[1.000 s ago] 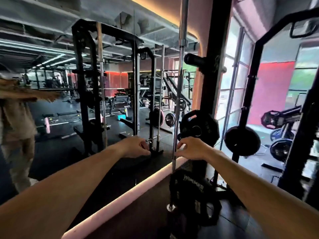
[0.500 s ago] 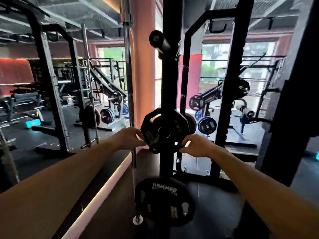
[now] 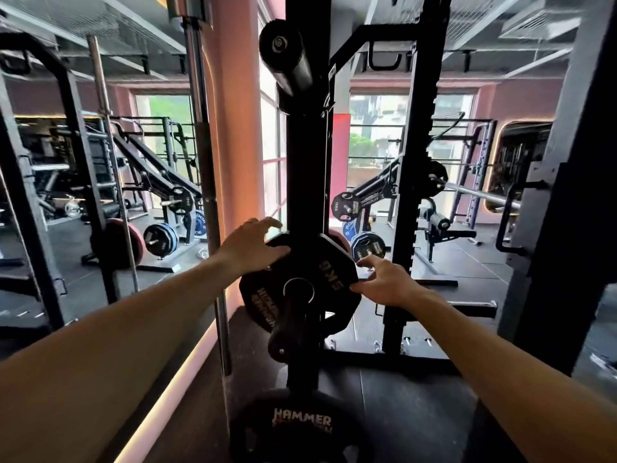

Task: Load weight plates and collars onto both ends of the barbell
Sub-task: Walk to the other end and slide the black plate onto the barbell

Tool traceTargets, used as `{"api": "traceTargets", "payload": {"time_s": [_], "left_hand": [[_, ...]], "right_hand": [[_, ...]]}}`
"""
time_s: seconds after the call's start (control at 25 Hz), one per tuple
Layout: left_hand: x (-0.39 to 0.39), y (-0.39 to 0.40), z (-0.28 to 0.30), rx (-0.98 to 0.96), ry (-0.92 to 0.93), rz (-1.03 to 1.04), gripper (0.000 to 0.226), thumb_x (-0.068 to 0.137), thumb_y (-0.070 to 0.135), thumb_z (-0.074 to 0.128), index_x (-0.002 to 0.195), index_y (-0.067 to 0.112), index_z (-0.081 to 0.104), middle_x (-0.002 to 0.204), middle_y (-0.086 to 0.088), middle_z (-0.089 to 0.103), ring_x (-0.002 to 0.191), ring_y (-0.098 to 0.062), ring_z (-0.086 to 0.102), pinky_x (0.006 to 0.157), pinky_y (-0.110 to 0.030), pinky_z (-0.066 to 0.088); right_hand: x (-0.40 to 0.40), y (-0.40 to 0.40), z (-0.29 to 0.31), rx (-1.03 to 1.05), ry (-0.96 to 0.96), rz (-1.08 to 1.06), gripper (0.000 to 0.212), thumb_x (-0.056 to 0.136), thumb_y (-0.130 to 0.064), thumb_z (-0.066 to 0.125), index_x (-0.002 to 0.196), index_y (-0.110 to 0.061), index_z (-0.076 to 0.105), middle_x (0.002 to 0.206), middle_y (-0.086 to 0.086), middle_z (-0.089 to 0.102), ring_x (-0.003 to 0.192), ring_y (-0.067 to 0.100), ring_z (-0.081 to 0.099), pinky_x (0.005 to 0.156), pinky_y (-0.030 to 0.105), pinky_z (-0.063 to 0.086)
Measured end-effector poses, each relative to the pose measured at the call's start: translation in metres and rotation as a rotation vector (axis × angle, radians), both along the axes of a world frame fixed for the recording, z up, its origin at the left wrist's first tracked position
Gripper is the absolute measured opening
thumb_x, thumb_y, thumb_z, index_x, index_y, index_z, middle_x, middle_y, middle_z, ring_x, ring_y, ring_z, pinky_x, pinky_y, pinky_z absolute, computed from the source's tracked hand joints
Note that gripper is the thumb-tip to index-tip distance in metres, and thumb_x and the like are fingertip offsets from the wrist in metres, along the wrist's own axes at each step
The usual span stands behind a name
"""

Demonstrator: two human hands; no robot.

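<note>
A black 5 kg weight plate (image 3: pixel 329 279) hangs on a storage peg (image 3: pixel 287 332) of the black rack upright (image 3: pixel 305 162) straight ahead. My left hand (image 3: pixel 248 247) lies on the plate's upper left rim, fingers spread over the edge. My right hand (image 3: pixel 384 282) pinches the plate's right rim between thumb and fingers. A larger black plate marked HAMMER (image 3: pixel 300 426) sits on a lower peg near the floor. A steel barbell (image 3: pixel 205 168) stands upright just left of the rack. A second barbell (image 3: pixel 480 195) rests horizontally in the rack at right.
An empty upper peg (image 3: pixel 287 58) juts toward me above the plate. Black rack posts (image 3: pixel 420 168) stand at right and a dark post (image 3: pixel 561 228) is close on the far right. A mirror wall with a lit strip (image 3: pixel 187 372) runs along the left.
I have come closer to the rack, so the plate looks larger. Both hands have moved from beside the plate onto its left and right rims.
</note>
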State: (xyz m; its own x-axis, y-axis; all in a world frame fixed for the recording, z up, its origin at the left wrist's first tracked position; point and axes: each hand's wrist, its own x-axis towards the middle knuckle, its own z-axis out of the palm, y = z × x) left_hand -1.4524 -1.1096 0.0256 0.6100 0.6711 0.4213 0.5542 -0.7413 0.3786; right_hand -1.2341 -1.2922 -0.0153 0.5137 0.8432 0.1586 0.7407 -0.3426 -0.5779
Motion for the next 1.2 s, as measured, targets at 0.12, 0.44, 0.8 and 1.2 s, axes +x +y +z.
{"api": "traceTargets", "payload": {"time_s": [0.12, 0.44, 0.8, 1.2], "left_hand": [[0.017, 0.019, -0.005, -0.038, 0.053, -0.092, 0.060, 0.084, 0.064, 0.066, 0.133, 0.032, 0.054, 0.126, -0.003, 0.065, 0.111, -0.025, 0.063, 0.090, -0.035, 0.050], [0.007, 0.045, -0.012, -0.146, 0.036, -0.293, 0.031, 0.089, 0.057, 0.065, 0.110, 0.041, 0.048, 0.101, 0.003, 0.069, 0.078, -0.016, 0.070, 0.066, -0.026, 0.048], [-0.029, 0.063, -0.064, -0.521, -0.133, -0.300, 0.042, 0.092, 0.045, 0.068, 0.114, 0.019, 0.043, 0.100, -0.009, 0.072, 0.082, -0.021, 0.072, 0.075, -0.041, 0.061], [-0.040, 0.026, -0.090, -0.760, -0.424, -0.312, 0.073, 0.075, 0.094, 0.039, 0.059, 0.031, 0.073, 0.053, -0.002, 0.056, 0.049, -0.013, 0.054, 0.052, -0.022, 0.046]], "right_hand": [[0.007, 0.012, -0.004, -0.037, 0.075, 0.019, 0.053, 0.081, -0.037, 0.077, 0.130, -0.026, 0.059, 0.113, 0.002, 0.070, 0.104, 0.017, 0.065, 0.085, 0.027, 0.047], [-0.003, 0.037, 0.008, -0.184, 0.111, 0.043, 0.049, 0.079, -0.025, 0.081, 0.121, -0.026, 0.057, 0.104, 0.001, 0.067, 0.092, 0.018, 0.066, 0.071, 0.033, 0.056], [-0.026, 0.044, 0.009, 0.110, 0.142, 0.001, 0.080, 0.061, -0.042, 0.094, 0.128, -0.025, 0.056, 0.111, -0.005, 0.068, 0.104, 0.015, 0.066, 0.088, 0.030, 0.051], [-0.036, 0.016, -0.020, 0.181, 0.753, 0.146, 0.046, 0.060, -0.064, 0.089, 0.081, -0.024, 0.084, 0.088, 0.002, 0.078, 0.065, 0.010, 0.070, 0.059, 0.024, 0.056]]}}
